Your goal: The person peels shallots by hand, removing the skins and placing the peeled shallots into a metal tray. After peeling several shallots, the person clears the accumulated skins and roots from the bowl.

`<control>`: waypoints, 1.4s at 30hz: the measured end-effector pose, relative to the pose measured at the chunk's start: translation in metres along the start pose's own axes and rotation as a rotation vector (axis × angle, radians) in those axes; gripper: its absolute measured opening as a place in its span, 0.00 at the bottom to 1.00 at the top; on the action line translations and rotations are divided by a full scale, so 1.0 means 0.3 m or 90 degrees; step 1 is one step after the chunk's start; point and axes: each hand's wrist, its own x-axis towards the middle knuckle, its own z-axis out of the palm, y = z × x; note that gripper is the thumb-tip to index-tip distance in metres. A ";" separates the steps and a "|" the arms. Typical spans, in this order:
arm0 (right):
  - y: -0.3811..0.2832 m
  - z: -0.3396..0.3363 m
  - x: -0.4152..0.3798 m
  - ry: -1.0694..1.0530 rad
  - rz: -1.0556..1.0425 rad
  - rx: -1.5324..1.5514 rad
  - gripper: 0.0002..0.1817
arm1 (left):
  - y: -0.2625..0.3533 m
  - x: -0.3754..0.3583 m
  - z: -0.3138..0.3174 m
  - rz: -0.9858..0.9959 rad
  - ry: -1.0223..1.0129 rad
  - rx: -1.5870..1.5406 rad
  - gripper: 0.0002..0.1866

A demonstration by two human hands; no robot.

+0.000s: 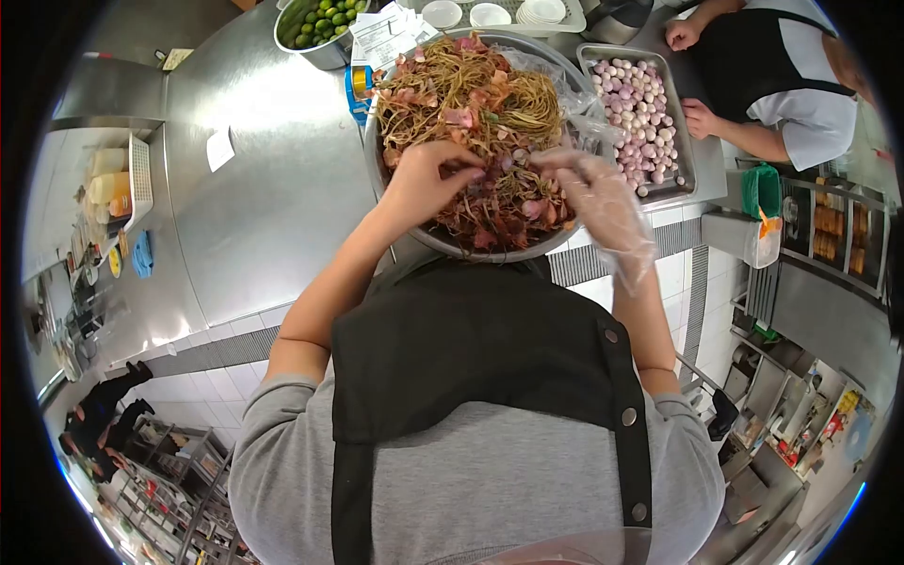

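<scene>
A large metal bowl (371, 155) sits at the counter edge in front of me, heaped with dry shallot skins (494, 221) and bundles of stringy dried stalks (443, 80). My left hand (435, 179), bare, reaches over its left side with thumb and fingertips pinched together among the skins. Opposite it, my right hand (598, 193) wears a clear plastic glove; its fingers are curled and closed at the bowl's right side. Some purplish shallots show in the heap between the two hands. What either pinch holds is too small to make out.
A metal tray (686, 155) of peeled shallots (640, 118) stands right of the bowl, beside a clear plastic bag (584, 118). A co-worker's hands (699, 118) rest near it. Limes (325, 21), paper slips (388, 38), a blue tape dispenser (358, 94) and small white dishes (490, 15) lie behind.
</scene>
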 end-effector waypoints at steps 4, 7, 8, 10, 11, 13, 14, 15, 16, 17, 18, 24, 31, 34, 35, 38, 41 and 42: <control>0.111 0.133 0.049 -0.089 -0.072 0.077 0.16 | 0.012 0.046 -0.038 -0.019 0.039 0.173 0.11; 0.115 0.151 0.073 -0.084 0.002 0.144 0.16 | -0.031 0.052 -0.006 -0.007 0.070 0.100 0.14; 0.106 0.145 0.076 -0.066 0.057 0.190 0.17 | -0.035 0.052 0.004 0.011 0.091 0.032 0.15; 0.073 0.115 0.063 -0.066 0.072 0.194 0.17 | -0.029 0.043 0.018 0.007 0.064 0.012 0.18; 0.049 0.100 0.051 -0.070 0.101 0.221 0.16 | -0.020 0.035 0.028 0.040 0.083 0.115 0.19; 0.033 0.077 0.028 -0.091 0.124 0.276 0.17 | -0.006 0.020 0.058 0.077 0.137 0.205 0.22; 0.027 0.062 0.020 -0.090 0.124 0.275 0.17 | -0.022 0.020 0.071 0.078 0.138 0.205 0.22; 0.020 0.046 0.011 -0.103 0.076 0.231 0.17 | -0.046 0.020 0.089 0.072 0.165 0.206 0.22; 0.020 0.031 0.006 -0.116 0.030 0.186 0.18 | -0.058 0.020 0.101 0.066 0.193 0.206 0.22; 0.058 0.030 0.006 -0.115 0.029 0.184 0.18 | -0.040 0.020 0.091 0.068 0.194 0.205 0.22; 0.124 0.042 0.009 -0.059 -0.089 0.086 0.19 | -0.017 0.013 0.069 0.069 0.190 0.189 0.21; -0.047 0.064 -0.025 -0.106 -0.038 0.170 0.23 | 0.082 -0.017 -0.047 -0.154 0.084 0.042 0.14; -0.049 0.194 0.025 -0.212 0.074 0.299 0.23 | 0.012 -0.021 -0.065 -0.176 0.147 -0.382 0.11; -0.052 0.222 0.046 -0.185 0.139 0.465 0.23 | 0.029 -0.030 -0.042 -0.142 0.127 -0.412 0.12; -0.058 0.218 0.049 -0.181 0.127 0.432 0.22 | 0.034 -0.033 -0.033 -0.150 0.123 -0.426 0.13; -0.061 0.218 0.061 -0.166 0.124 0.395 0.21 | 0.039 -0.030 -0.020 -0.150 0.121 -0.426 0.12; -0.013 0.257 0.072 -0.120 0.105 0.389 0.20 | 0.017 -0.022 -0.006 -0.131 0.139 -0.398 0.12; 0.002 0.273 0.076 -0.086 0.075 0.387 0.20 | 0.014 -0.024 0.002 -0.126 0.154 -0.395 0.11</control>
